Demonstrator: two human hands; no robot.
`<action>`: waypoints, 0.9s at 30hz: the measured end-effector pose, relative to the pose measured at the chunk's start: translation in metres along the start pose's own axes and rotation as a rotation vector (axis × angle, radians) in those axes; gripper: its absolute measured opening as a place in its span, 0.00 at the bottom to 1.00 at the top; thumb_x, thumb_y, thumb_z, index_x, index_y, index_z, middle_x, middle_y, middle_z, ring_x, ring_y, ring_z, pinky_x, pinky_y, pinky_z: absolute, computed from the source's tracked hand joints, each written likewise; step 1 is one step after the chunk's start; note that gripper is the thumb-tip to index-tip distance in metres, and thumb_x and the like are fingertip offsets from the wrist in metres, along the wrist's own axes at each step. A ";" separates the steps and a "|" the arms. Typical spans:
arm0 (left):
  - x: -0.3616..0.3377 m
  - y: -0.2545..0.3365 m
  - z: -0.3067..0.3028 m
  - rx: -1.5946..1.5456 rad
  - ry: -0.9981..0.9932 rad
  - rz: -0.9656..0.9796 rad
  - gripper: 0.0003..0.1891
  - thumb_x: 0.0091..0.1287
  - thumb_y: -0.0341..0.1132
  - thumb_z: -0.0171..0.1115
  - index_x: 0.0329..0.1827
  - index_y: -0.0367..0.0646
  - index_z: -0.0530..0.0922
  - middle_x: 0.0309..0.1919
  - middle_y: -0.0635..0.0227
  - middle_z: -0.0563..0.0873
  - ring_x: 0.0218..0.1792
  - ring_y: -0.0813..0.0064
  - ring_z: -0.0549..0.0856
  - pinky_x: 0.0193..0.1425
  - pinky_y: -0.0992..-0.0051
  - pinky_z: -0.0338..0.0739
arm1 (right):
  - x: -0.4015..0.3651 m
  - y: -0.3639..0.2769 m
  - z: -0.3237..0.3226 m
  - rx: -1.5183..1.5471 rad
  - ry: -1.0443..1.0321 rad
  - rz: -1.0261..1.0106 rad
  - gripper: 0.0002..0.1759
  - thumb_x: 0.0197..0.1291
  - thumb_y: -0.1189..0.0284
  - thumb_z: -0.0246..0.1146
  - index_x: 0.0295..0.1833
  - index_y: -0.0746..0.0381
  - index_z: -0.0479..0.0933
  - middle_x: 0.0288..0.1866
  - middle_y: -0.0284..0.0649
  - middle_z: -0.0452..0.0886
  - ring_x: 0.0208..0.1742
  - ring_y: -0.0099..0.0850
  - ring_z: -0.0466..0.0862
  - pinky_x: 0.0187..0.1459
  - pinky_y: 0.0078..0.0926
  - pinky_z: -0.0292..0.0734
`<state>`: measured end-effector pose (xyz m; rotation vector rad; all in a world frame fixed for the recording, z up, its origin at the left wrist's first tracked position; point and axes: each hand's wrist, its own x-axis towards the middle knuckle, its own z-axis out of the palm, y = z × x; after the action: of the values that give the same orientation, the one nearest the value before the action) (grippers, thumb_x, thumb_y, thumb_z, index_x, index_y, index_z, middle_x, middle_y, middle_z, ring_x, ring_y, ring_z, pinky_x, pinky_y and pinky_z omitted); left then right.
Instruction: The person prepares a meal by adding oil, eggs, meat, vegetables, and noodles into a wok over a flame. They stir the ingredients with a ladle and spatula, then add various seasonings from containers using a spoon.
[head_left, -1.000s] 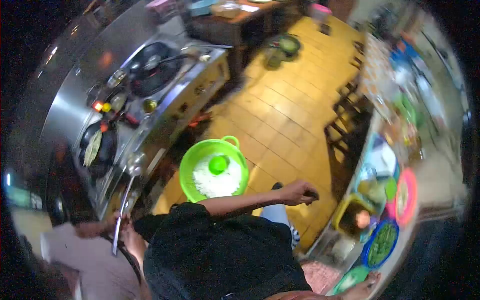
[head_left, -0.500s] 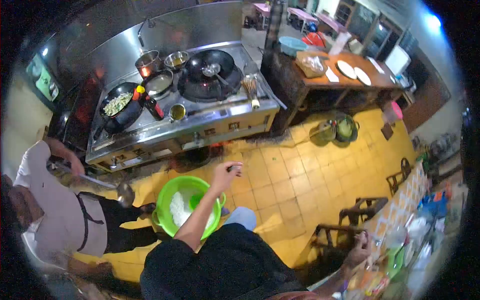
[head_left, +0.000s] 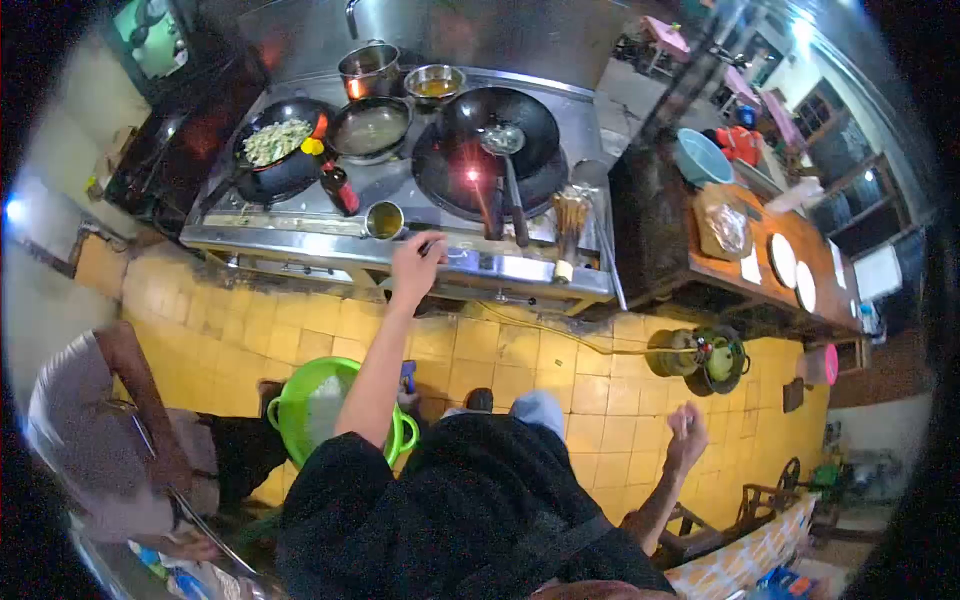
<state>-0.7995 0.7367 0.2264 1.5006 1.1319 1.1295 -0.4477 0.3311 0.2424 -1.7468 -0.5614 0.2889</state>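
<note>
My left hand [head_left: 416,266] is closed in a pinch at the stove's front edge, beside a metal cup [head_left: 384,220] of yellowish liquid; something small and dark shows at its fingers. Over the floor at the right, my right hand [head_left: 688,436] has its fingers curled together, and what they hold is too small to name. Nearest the left hand on the stove [head_left: 290,225] are a dark bottle [head_left: 339,189] with a red label and a large wok [head_left: 500,130] with a ladle [head_left: 512,175].
A green tub [head_left: 290,410] sits on the floor beside a co-worker [head_left: 90,420] at the left. A pan [head_left: 262,180] of chopped food is on the stove. At the right are a wooden counter [head_left: 745,275], a gas cylinder [head_left: 672,352] and chairs [head_left: 765,500].
The view has turned and moved closer to the stove. My left hand has gone from above the floor near the tub to the stove's edge. My right hand has left the cluttered table.
</note>
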 end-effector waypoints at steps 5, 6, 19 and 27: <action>0.110 -0.005 0.045 0.266 0.007 0.084 0.09 0.55 0.31 0.59 0.38 0.39 0.80 0.27 0.61 0.83 0.30 0.70 0.84 0.37 0.76 0.76 | 0.111 -0.057 0.109 -0.093 -0.220 -0.056 0.12 0.58 0.77 0.58 0.46 0.73 0.74 0.32 0.38 0.77 0.31 0.24 0.77 0.35 0.21 0.75; 0.137 -0.006 0.055 0.227 -0.056 0.045 0.09 0.54 0.31 0.60 0.38 0.40 0.80 0.29 0.59 0.84 0.34 0.66 0.84 0.40 0.74 0.76 | 0.132 -0.060 0.128 0.007 -0.261 -0.052 0.13 0.59 0.77 0.58 0.47 0.73 0.74 0.32 0.39 0.78 0.32 0.25 0.78 0.36 0.22 0.75; 0.313 -0.093 0.123 0.646 -0.163 0.042 0.08 0.51 0.36 0.62 0.30 0.42 0.81 0.28 0.54 0.82 0.33 0.58 0.83 0.40 0.64 0.77 | 0.264 -0.089 0.281 -0.076 -0.607 -0.006 0.13 0.60 0.74 0.58 0.47 0.72 0.74 0.33 0.42 0.80 0.30 0.24 0.81 0.31 0.19 0.77; 0.201 -0.010 0.041 0.016 -0.243 -0.115 0.13 0.63 0.34 0.58 0.47 0.37 0.76 0.35 0.70 0.82 0.35 0.82 0.79 0.40 0.79 0.74 | 0.274 -0.084 0.475 0.007 -1.006 -0.035 0.16 0.48 0.77 0.60 0.46 0.66 0.74 0.37 0.44 0.80 0.37 0.31 0.80 0.41 0.25 0.73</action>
<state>-0.7293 0.9290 0.2379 1.5185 1.0460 0.8369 -0.4592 0.8860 0.2317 -1.4933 -1.2906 1.1641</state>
